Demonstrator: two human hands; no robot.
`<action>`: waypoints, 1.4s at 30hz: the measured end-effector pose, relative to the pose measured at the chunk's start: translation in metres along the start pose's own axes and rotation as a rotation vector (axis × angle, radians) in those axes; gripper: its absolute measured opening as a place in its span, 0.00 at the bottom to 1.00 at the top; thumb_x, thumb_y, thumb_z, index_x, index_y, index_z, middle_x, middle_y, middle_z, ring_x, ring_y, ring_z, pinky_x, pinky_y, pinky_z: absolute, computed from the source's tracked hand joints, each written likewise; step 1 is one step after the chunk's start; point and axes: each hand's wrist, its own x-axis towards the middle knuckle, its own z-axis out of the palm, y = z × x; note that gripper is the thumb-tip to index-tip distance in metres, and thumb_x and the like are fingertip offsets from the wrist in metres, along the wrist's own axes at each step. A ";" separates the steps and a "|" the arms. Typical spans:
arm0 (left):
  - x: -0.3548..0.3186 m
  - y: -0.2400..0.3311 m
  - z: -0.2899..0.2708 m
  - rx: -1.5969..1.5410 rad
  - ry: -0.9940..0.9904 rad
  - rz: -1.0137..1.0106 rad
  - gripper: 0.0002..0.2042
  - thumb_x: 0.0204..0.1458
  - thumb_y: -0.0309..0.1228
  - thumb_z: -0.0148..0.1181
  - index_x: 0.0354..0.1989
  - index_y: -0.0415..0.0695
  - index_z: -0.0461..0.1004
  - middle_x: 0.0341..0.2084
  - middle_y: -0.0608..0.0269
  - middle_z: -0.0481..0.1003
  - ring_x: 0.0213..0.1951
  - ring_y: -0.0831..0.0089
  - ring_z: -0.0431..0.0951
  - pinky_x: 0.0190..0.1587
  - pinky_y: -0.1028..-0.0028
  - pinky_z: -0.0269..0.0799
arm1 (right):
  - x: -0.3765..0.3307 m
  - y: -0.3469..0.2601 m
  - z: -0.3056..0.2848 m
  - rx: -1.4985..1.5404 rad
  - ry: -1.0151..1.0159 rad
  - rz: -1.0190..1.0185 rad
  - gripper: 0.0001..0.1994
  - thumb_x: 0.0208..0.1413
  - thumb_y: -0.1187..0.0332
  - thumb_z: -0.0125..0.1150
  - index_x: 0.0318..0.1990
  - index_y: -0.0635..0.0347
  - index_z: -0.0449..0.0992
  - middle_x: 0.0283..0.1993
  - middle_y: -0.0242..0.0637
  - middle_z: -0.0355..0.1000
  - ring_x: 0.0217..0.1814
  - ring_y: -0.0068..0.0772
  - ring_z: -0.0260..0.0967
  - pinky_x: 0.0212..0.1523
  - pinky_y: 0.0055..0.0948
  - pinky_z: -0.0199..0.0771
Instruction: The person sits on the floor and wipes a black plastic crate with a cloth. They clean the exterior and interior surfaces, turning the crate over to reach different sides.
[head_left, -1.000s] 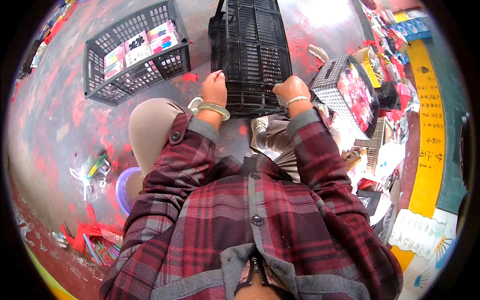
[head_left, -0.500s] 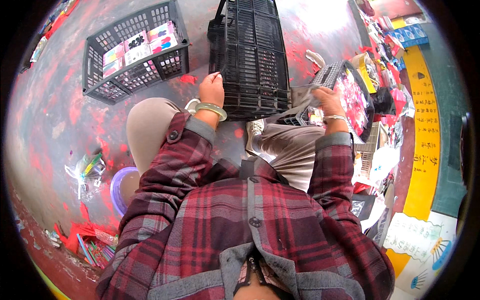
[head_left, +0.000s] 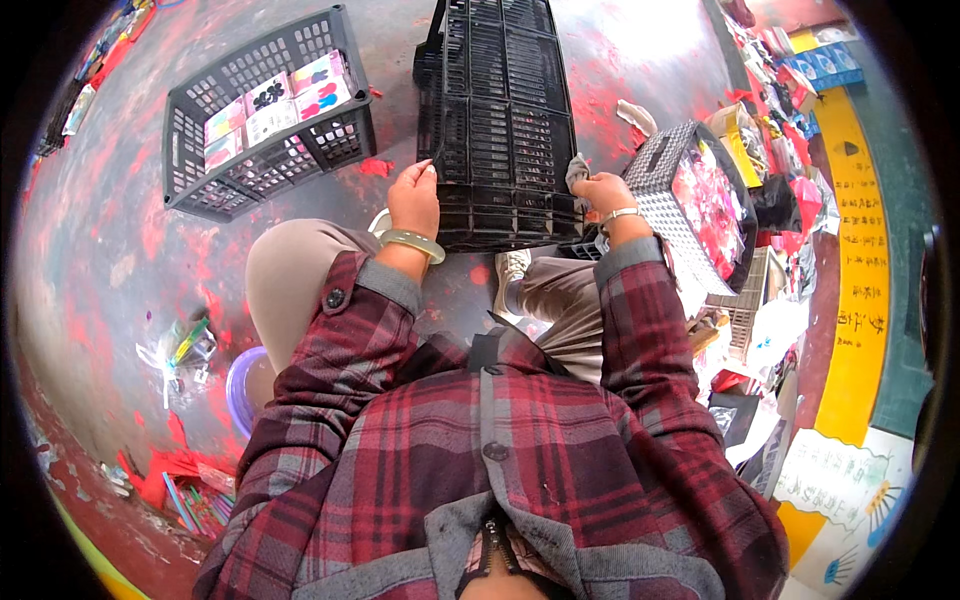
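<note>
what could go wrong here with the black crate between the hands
The crate, with the left hand at its edge, might slip onto the shoe close by. The cloth in the right hand could snag on the lattice. That hand may also knock the patterned bin beside it.

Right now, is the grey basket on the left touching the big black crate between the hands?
Apart: the head view shows a strip of floor between the grey basket and the black crate.
</note>
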 end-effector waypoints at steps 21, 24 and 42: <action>0.004 -0.001 0.002 -0.027 -0.023 0.012 0.11 0.53 0.28 0.53 0.41 0.35 0.74 0.23 0.75 0.71 0.25 0.86 0.64 0.28 0.82 0.62 | 0.092 -0.061 -0.003 -0.235 0.258 -0.335 0.17 0.40 0.59 0.59 0.35 0.62 0.74 0.30 0.43 0.73 0.29 0.35 0.71 0.29 0.36 0.70; 0.003 -0.001 -0.001 -0.002 -0.021 0.021 0.11 0.54 0.28 0.53 0.41 0.34 0.74 0.24 0.73 0.72 0.26 0.86 0.65 0.29 0.82 0.63 | 0.069 -0.047 -0.006 -0.119 0.039 -0.199 0.16 0.41 0.60 0.60 0.36 0.62 0.74 0.28 0.40 0.73 0.31 0.33 0.72 0.29 0.31 0.71; 0.011 -0.013 0.002 0.008 -0.019 0.060 0.12 0.54 0.31 0.53 0.40 0.35 0.75 0.22 0.71 0.73 0.25 0.84 0.67 0.31 0.80 0.65 | -0.025 0.006 -0.026 -0.239 -0.183 -0.172 0.15 0.46 0.57 0.62 0.32 0.61 0.75 0.24 0.29 0.67 0.23 0.19 0.63 0.20 0.23 0.66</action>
